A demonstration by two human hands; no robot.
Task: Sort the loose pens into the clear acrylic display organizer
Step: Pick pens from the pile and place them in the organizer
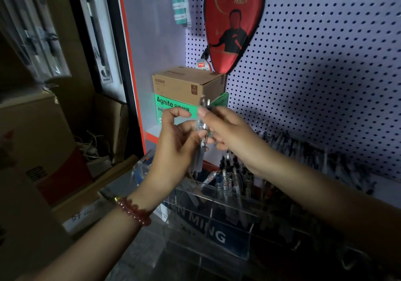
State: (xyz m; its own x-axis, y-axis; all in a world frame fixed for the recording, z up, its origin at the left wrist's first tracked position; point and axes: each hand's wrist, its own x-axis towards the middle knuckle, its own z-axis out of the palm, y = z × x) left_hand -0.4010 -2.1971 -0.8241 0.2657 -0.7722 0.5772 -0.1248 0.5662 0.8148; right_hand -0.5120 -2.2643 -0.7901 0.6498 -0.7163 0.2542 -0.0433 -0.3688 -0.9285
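Observation:
Both hands are raised above the clear acrylic organizer [230, 202], which stands at lower centre with several pens upright in its back compartments. A small bundle of clear-barrelled pens [201, 128] stands upright between the hands. My right hand [225, 131] grips the bundle near its top, thumb across the clips. My left hand [178, 137] holds the lower part of the bundle against its palm, its index finger and thumb curved apart above. A red bead bracelet sits on the left wrist.
A cardboard box [188, 85] sits on a green Agnite box against the white pegboard [325, 63]. A red paddle case [232, 20] hangs above. More pens [314, 150] fill the shelf to the right. Stacked cartons [36, 141] stand at left.

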